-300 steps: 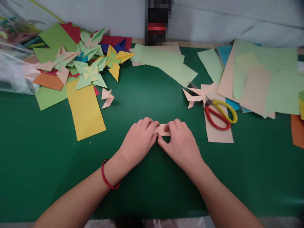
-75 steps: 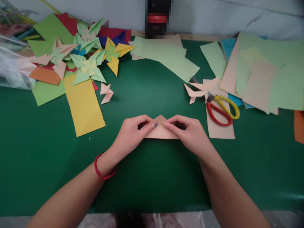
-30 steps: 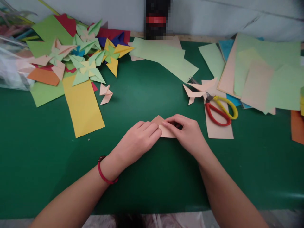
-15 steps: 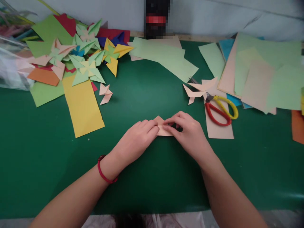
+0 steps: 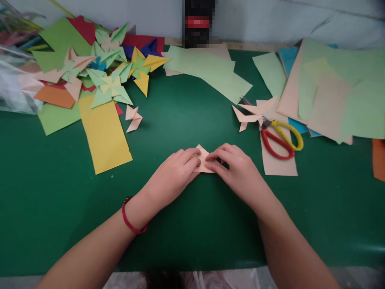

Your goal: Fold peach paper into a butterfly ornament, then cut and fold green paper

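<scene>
Between my two hands a small folded piece of pale pink paper [image 5: 203, 164] lies on the green table [image 5: 186, 224], its pointed corner facing away from me. My left hand [image 5: 180, 168] is closed on its left side, with fingertips resting on top. From the right, my right hand [image 5: 233, 164] pinches the paper with thumb and forefinger; its other fingers are curled. To the right lie pink folded paper pieces [image 5: 248, 118] and scissors [image 5: 278, 138] with one red and one yellow handle. A small pink folded piece [image 5: 134, 119] lies to the left.
Folded paper flowers [image 5: 111, 86] and coloured sheets pile up at the back left, beside a yellow sheet [image 5: 105, 136] and a clear plastic bag [image 5: 21, 86]. Green sheets [image 5: 204, 66] lie along the wall; more paper [image 5: 361, 104] is stacked at the right.
My left fingers have shifted slightly on the pink paper, and its folded shape looks different, with the tip a little further left. My right hand stays at its right side.
</scene>
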The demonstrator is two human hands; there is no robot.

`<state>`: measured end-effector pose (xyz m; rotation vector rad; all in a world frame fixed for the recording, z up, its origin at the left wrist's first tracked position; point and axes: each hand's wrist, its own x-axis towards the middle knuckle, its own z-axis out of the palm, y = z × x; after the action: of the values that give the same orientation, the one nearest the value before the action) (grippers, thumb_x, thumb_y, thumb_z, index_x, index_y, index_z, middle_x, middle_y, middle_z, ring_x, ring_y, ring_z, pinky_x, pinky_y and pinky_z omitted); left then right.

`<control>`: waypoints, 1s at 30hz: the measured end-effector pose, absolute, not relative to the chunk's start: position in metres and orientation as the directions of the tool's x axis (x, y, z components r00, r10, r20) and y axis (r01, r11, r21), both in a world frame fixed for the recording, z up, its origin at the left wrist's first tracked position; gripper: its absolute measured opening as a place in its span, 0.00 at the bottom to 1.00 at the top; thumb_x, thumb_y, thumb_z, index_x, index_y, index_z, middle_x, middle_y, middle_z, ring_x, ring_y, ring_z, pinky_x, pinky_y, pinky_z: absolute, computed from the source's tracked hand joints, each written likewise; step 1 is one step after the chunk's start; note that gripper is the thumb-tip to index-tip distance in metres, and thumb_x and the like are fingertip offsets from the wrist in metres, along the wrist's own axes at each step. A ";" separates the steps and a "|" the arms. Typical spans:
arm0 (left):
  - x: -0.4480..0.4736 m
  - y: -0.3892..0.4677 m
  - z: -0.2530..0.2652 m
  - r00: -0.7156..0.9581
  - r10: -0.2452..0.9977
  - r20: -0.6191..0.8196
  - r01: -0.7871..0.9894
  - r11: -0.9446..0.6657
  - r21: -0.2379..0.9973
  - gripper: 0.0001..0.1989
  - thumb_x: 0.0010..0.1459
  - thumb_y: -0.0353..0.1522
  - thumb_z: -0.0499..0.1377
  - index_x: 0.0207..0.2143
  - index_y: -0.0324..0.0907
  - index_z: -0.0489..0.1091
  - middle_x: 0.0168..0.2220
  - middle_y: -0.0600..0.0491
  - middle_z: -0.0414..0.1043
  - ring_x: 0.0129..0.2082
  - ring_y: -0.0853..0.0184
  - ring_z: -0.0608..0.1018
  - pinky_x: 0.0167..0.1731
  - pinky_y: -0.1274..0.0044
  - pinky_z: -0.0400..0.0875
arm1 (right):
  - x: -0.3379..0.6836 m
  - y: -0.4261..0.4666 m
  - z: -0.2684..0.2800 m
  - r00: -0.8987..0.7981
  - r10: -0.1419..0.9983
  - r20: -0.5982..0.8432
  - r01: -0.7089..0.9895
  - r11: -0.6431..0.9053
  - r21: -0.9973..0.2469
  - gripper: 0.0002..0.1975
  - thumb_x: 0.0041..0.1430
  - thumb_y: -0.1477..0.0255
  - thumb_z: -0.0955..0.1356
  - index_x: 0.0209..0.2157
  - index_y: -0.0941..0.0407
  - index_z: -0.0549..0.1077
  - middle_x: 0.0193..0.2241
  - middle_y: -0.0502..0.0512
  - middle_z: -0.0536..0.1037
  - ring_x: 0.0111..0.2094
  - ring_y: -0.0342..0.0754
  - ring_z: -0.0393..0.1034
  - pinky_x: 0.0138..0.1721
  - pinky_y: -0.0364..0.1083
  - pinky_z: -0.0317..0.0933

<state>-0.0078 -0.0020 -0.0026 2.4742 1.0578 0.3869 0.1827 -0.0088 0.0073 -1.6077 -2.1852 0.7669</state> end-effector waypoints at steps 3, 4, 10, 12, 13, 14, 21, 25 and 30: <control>-0.008 -0.003 -0.003 0.658 0.747 0.097 0.615 -0.608 0.502 0.08 0.64 0.31 0.49 0.39 0.38 0.64 0.51 0.45 0.66 0.44 0.63 0.71 0.45 0.68 0.68 | 0.184 -0.011 0.015 -0.424 0.901 -0.090 0.760 0.300 -0.576 0.06 0.60 0.67 0.64 0.35 0.54 0.71 0.36 0.55 0.72 0.38 0.49 0.65 0.40 0.49 0.60; -0.008 -0.003 -0.004 0.655 0.749 0.100 0.614 -0.605 0.507 0.07 0.64 0.31 0.49 0.38 0.38 0.64 0.51 0.45 0.66 0.45 0.62 0.71 0.45 0.68 0.69 | 0.185 -0.011 0.017 -0.454 0.886 -0.095 0.751 0.323 -0.575 0.07 0.59 0.66 0.65 0.36 0.54 0.70 0.37 0.56 0.72 0.38 0.49 0.65 0.39 0.49 0.60; -0.011 0.000 -0.002 0.632 0.770 0.090 0.615 -0.569 0.547 0.05 0.63 0.29 0.51 0.37 0.39 0.65 0.52 0.46 0.67 0.50 0.63 0.71 0.48 0.69 0.68 | 0.194 -0.010 0.019 -0.486 0.865 -0.124 0.737 0.330 -0.589 0.02 0.59 0.71 0.65 0.34 0.54 0.70 0.37 0.55 0.72 0.40 0.49 0.66 0.39 0.47 0.61; -0.013 0.001 0.000 0.610 0.790 0.055 0.627 -0.525 0.576 0.04 0.62 0.29 0.51 0.34 0.40 0.65 0.52 0.47 0.67 0.48 0.64 0.72 0.47 0.71 0.69 | 0.195 -0.009 0.018 -0.455 0.881 -0.126 0.746 0.301 -0.594 0.04 0.61 0.73 0.63 0.33 0.54 0.70 0.36 0.54 0.72 0.39 0.48 0.66 0.40 0.47 0.60; -0.013 0.001 0.001 0.598 0.801 0.032 0.635 -0.498 0.590 0.04 0.62 0.28 0.52 0.33 0.40 0.65 0.52 0.48 0.67 0.47 0.65 0.73 0.45 0.72 0.69 | 0.195 -0.008 0.017 -0.441 0.888 -0.127 0.752 0.289 -0.592 0.05 0.61 0.73 0.63 0.32 0.54 0.70 0.35 0.54 0.72 0.39 0.47 0.66 0.40 0.47 0.60; -0.014 0.002 0.003 0.584 0.812 0.010 0.644 -0.470 0.604 0.04 0.61 0.28 0.53 0.32 0.40 0.65 0.52 0.49 0.67 0.45 0.66 0.74 0.43 0.73 0.70 | 0.195 -0.008 0.017 -0.427 0.895 -0.130 0.761 0.277 -0.587 0.06 0.61 0.73 0.63 0.32 0.55 0.70 0.35 0.54 0.72 0.38 0.47 0.66 0.39 0.47 0.60; -0.013 0.002 0.006 0.512 0.858 -0.021 0.655 -0.375 0.656 0.06 0.62 0.29 0.51 0.31 0.40 0.65 0.44 0.51 0.69 0.36 0.70 0.74 0.36 0.76 0.69 | 0.193 -0.007 0.014 -0.355 0.925 -0.139 0.808 0.228 -0.544 0.08 0.61 0.70 0.63 0.31 0.55 0.71 0.33 0.54 0.72 0.35 0.48 0.67 0.37 0.47 0.60; -0.009 0.001 0.003 0.508 0.861 -0.024 0.653 -0.366 0.663 0.06 0.63 0.29 0.49 0.35 0.40 0.65 0.43 0.51 0.68 0.38 0.69 0.73 0.38 0.76 0.69 | 0.194 -0.007 0.011 -0.344 0.932 -0.116 0.825 0.241 -0.511 0.09 0.62 0.67 0.63 0.33 0.54 0.73 0.33 0.55 0.71 0.35 0.48 0.66 0.37 0.48 0.59; -0.006 0.001 -0.004 0.497 0.868 0.004 0.666 -0.384 0.640 0.08 0.65 0.30 0.47 0.38 0.40 0.65 0.43 0.50 0.66 0.38 0.68 0.72 0.39 0.74 0.69 | 0.194 -0.006 0.006 -0.314 0.945 -0.090 0.847 0.236 -0.476 0.10 0.61 0.66 0.63 0.31 0.55 0.71 0.32 0.55 0.70 0.34 0.49 0.66 0.36 0.48 0.58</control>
<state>-0.0059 0.0007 -0.0036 2.1672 1.2545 0.4592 0.1938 -0.0060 0.0059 -1.6926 -2.2907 0.6629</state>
